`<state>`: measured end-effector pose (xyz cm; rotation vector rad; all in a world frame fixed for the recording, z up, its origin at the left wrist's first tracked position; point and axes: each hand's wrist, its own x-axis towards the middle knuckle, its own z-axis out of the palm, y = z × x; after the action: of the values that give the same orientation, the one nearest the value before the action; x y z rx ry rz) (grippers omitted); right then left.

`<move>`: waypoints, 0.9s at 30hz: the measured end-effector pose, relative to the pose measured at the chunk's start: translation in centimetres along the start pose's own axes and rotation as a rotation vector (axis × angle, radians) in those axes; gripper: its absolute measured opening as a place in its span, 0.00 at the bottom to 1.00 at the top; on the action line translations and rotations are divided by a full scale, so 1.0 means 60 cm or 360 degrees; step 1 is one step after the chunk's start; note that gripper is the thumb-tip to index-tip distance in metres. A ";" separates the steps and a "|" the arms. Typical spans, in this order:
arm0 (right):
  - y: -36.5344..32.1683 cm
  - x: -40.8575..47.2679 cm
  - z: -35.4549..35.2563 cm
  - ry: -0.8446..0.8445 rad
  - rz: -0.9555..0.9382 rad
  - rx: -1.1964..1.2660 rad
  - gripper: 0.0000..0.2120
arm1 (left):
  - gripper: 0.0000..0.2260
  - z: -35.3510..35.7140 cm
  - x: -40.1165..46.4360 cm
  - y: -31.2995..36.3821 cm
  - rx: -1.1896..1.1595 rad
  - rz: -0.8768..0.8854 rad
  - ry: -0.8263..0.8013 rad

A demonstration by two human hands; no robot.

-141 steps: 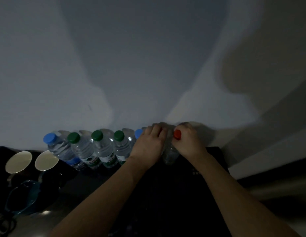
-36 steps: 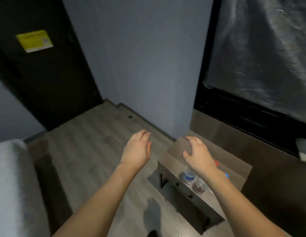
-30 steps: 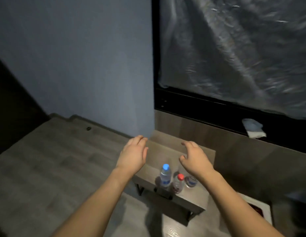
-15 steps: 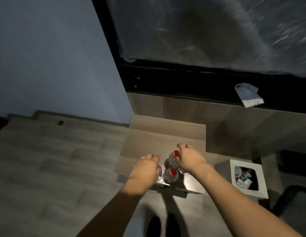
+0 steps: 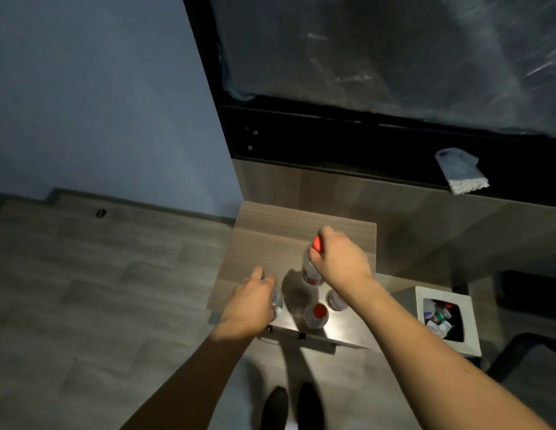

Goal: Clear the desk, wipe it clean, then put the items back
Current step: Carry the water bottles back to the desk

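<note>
both bottles stand upright under the hands: right hand [image 5: 340, 262] grips the red-capped bottle [image 5: 311, 268] by its neck, left hand [image 5: 250, 305] wraps the blue-capped bottle [image 5: 276, 297], nearer the table [image 5: 264, 243] edge.

Two clear bottles have red caps: one [image 5: 311, 268] mid-bench, another [image 5: 316, 315] near the front edge. The bench [image 5: 264, 249] is grey-brown woodgrain. The cloth [image 5: 459, 170] is pale blue. The bin [image 5: 470, 346] is white.

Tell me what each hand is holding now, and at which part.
The right hand grips a clear plastic bottle with a red cap at its neck. The left hand grips a clear bottle from above; the exact part is hidden.
</note>
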<state>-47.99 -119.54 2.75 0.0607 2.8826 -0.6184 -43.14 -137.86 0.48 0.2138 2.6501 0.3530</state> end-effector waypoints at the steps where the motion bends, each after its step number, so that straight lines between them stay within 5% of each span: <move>1: -0.018 -0.009 -0.034 0.0068 -0.0004 0.0027 0.11 | 0.11 -0.026 -0.012 0.004 -0.0001 -0.0002 0.0083; 11: -0.047 -0.166 -0.229 0.0789 0.0165 0.0215 0.11 | 0.15 -0.243 -0.081 0.102 -0.0001 0.0578 0.0789; 16: 0.022 -0.266 -0.263 0.0963 0.0442 0.0187 0.12 | 0.15 -0.242 -0.105 0.211 -0.0007 0.0860 0.0769; 27: 0.310 -0.679 -0.353 0.1350 0.1321 0.0326 0.09 | 0.22 -0.065 -0.279 0.626 0.0290 0.1751 0.0262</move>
<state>-10.34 -93.88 22.17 1.8124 3.0073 -0.8150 -26.73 -106.30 21.42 1.7634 2.4507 0.4586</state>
